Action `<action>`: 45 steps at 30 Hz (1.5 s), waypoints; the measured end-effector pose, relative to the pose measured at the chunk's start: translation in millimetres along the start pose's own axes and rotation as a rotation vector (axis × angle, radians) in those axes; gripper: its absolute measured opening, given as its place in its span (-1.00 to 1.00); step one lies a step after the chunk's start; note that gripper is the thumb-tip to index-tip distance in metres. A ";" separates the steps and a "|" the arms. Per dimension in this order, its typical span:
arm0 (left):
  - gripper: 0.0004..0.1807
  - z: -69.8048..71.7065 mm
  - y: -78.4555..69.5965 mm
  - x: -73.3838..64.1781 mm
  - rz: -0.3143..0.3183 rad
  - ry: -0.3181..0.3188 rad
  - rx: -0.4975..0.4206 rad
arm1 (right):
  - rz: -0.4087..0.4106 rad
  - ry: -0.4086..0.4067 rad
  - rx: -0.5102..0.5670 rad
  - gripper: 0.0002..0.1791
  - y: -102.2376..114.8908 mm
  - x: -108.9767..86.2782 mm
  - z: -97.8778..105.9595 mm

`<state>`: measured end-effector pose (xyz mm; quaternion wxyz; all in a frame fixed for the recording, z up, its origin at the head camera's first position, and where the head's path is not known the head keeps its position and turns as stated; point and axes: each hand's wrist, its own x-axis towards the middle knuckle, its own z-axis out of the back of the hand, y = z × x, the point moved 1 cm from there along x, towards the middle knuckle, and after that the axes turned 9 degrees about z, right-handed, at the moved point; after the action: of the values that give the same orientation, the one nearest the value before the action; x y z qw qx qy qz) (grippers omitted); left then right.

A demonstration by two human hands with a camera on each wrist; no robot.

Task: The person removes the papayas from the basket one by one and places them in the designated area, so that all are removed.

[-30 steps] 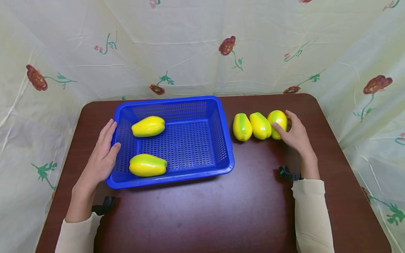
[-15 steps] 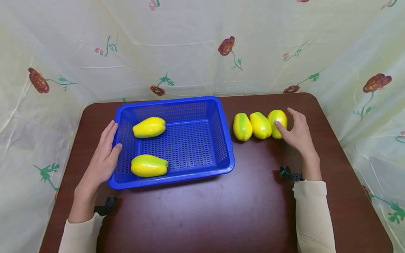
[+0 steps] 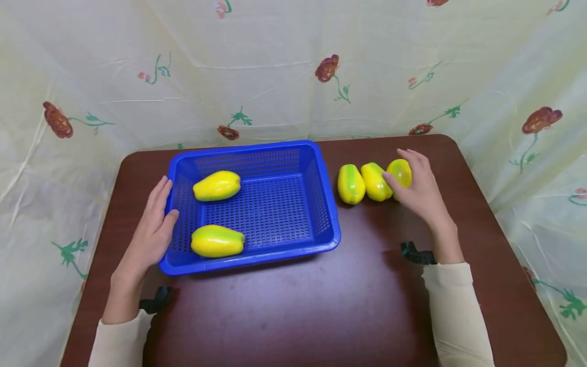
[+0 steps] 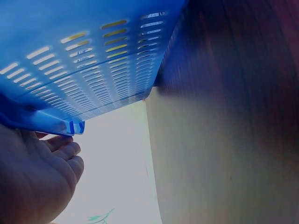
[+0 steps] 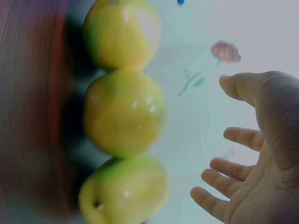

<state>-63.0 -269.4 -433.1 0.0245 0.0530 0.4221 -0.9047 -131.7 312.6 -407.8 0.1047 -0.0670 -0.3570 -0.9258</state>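
A blue perforated plastic basket [image 3: 257, 259] holds two yellow-green papayas: one papaya [image 3: 216, 185] towards the back, another papaya [image 3: 217, 241] near the front. My left hand [image 3: 149, 232] rests along the basket's left rim with fairly straight fingers; in the left wrist view the fingers [image 4: 67, 151] meet the rim's underside. Right of the basket, three more papayas stand in a row: the left papaya [image 3: 351, 184], the middle papaya [image 3: 376, 182] and the right papaya [image 3: 402, 171]. Over the right one, partly covering it, hovers my right hand [image 3: 422, 191], fingers spread and holding nothing.
Everything stands on a dark brown wooden table [image 3: 284, 311] with rounded corners. A pale flowered curtain [image 3: 275, 66] hangs behind the table and at both sides. Each wrist carries a black strap, such as the right wrist strap [image 3: 417, 254].
My right hand has come away from the right side of the rightmost papaya and shifted left, above it. The papayas stay in place. My left hand keeps to the basket's rim.
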 end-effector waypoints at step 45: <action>-0.25 -0.5 2.0 2.1 -0.027 -0.013 -0.011 | 0.431 0.358 0.054 -0.29 156.9 26.0 -66.6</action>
<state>-64.8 -270.3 -435.2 0.0152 0.0413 0.4277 -0.9028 -122.3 150.4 -350.1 0.3625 0.0261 -0.3350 -0.8693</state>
